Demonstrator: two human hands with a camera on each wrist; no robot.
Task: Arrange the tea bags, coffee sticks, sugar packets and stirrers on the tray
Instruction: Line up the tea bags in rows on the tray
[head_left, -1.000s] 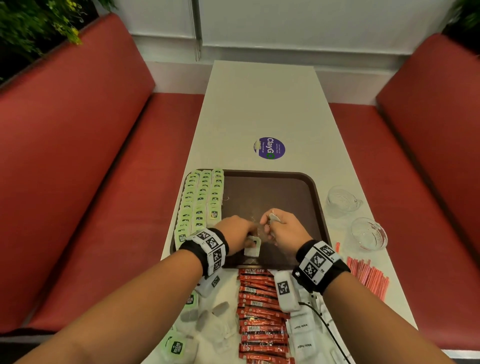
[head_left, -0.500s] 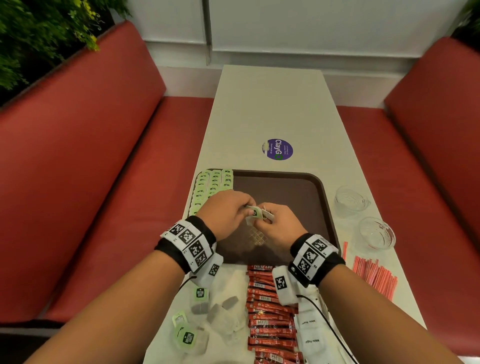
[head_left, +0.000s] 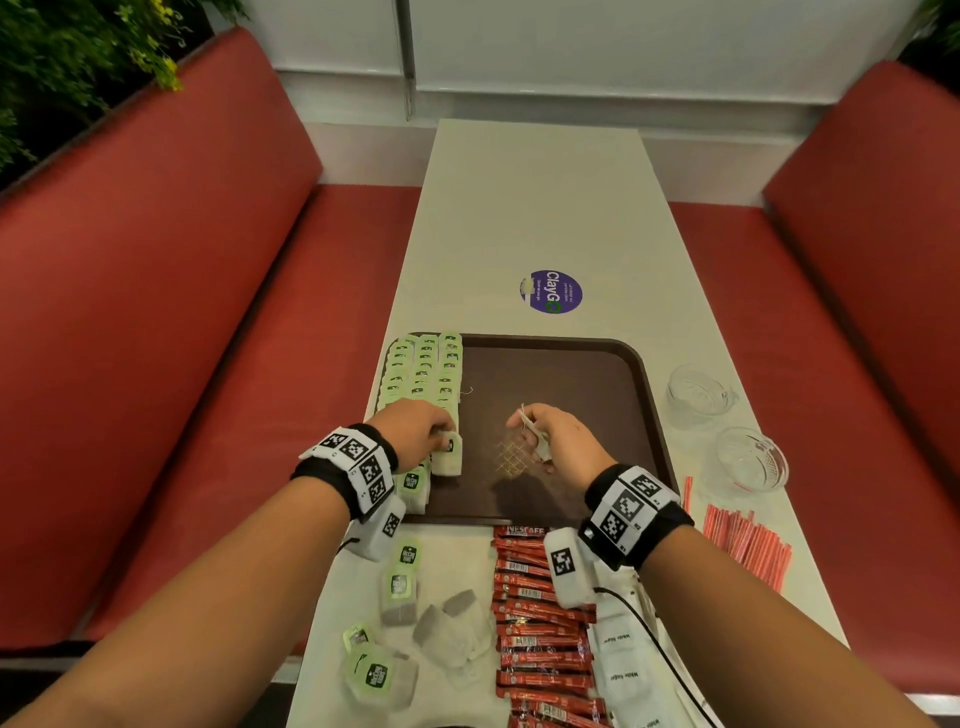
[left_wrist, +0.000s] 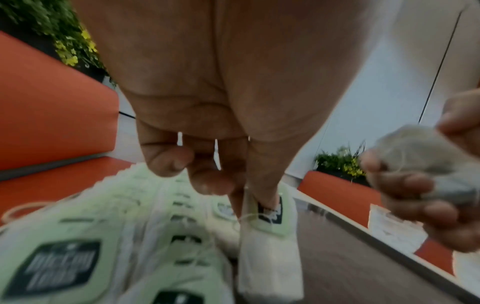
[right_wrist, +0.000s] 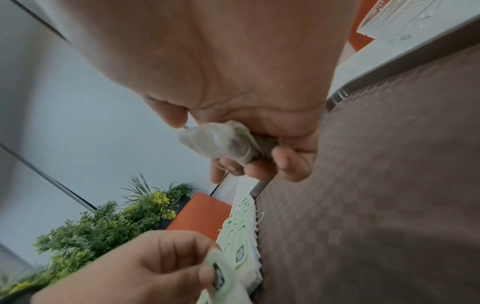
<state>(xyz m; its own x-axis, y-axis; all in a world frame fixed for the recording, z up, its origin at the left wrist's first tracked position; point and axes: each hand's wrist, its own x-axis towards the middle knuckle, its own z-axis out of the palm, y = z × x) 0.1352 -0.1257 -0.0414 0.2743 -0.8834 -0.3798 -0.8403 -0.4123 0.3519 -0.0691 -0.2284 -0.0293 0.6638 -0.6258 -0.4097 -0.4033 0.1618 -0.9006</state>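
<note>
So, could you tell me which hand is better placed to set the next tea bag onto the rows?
Left hand: it pinches a tea bag right at the rows' near end.

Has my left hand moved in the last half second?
Yes. The left hand went left, away from the right hand, to the tea bag rows at the tray's left edge.

I sit at a long pale table (head_left: 535, 208) between two red padded benches (head_left: 156, 338). A white panelled wall (head_left: 623, 36) closes the far end, and leafy plants with yellow flowers (head_left: 78, 52) top the left bench.
</note>
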